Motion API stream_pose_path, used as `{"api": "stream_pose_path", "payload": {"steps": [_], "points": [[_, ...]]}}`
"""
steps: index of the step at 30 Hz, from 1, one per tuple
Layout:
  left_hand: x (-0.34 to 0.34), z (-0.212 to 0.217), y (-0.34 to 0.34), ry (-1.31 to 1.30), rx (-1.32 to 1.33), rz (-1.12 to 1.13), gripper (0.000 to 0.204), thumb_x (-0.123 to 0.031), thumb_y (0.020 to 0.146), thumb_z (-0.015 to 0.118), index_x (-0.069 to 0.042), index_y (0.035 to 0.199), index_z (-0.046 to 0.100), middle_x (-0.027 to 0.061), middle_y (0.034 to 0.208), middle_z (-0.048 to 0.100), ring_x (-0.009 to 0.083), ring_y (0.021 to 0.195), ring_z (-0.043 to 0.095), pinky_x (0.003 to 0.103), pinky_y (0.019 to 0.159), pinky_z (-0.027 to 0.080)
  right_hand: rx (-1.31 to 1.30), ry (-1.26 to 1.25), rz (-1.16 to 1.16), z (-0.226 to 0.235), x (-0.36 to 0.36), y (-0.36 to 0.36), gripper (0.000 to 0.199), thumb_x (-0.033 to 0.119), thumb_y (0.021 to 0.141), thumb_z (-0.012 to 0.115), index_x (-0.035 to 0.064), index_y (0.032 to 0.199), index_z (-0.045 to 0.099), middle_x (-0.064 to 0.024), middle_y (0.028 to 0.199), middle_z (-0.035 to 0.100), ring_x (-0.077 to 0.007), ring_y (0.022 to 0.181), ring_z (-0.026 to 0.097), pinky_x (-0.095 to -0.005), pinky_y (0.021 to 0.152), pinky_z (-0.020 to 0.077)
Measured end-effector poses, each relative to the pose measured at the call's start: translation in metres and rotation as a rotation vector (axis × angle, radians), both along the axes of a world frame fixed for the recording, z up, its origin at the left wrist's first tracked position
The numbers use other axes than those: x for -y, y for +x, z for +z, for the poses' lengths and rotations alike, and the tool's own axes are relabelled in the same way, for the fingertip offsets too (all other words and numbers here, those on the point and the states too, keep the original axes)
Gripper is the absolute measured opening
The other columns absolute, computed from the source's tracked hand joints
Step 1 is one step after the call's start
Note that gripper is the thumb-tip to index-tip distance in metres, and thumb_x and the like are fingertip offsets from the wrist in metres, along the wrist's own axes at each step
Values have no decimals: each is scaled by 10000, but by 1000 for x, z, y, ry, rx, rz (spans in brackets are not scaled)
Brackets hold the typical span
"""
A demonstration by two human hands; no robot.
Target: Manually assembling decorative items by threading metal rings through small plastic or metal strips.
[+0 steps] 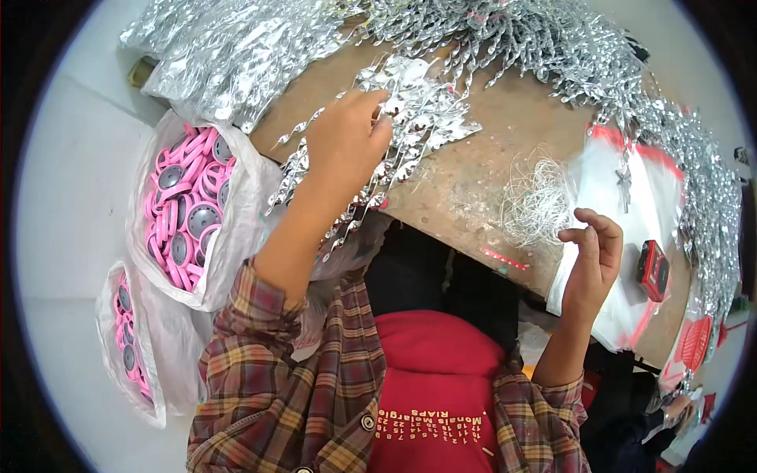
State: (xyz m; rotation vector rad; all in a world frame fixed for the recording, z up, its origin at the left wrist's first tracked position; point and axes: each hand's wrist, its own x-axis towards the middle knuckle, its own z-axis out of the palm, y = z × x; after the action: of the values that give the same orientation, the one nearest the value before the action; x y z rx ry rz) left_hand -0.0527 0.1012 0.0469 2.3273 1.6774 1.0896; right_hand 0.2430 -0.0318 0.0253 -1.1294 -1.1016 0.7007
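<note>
A pile of silver foil streamers (430, 118) with twisted strips lies on the brown board table. My left hand (347, 134) is over its left side, thumb and bent forefinger apart and nothing visible between them; its other fingers are partly hidden. At the table's right, my right hand (595, 256) is raised with bent fingers, thumb and a fingertip close together as in a pinch. Whatever may be between them is too small to make out. Just left of that hand lies a loose tangle of thin white string (536, 201).
Clear plastic bags with red edges (583, 307) lie under a red-and-black box (653, 270). Silver fringe (544, 47) heaps along the far and right edges. White sacks (225, 272) of pink rings with grey discs (180, 177) stand left. Someone's hand (680, 408) shows lower right.
</note>
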Motion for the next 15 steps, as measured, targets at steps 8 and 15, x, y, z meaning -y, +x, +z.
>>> {"api": "stream_pose_path", "payload": {"steps": [8,15], "points": [[11,-20,-7,165,-275,-40,368,-157,727,657,-83,1084,610,131,1007,603,319,956,540,421,835,409,397,-64,-166,5,-27,59,156,33,875,519,-11,1019,560,-92,1029,585,-148,796,581,-277,715,480],[51,1,11,104,-116,-166,321,-73,739,636,-46,1058,619,137,1059,591,316,951,545,404,826,411,1126,-192,-603,-14,-97,179,188,175,805,615,103,978,596,-113,920,614,-270,728,619,-376,650,464]]}}
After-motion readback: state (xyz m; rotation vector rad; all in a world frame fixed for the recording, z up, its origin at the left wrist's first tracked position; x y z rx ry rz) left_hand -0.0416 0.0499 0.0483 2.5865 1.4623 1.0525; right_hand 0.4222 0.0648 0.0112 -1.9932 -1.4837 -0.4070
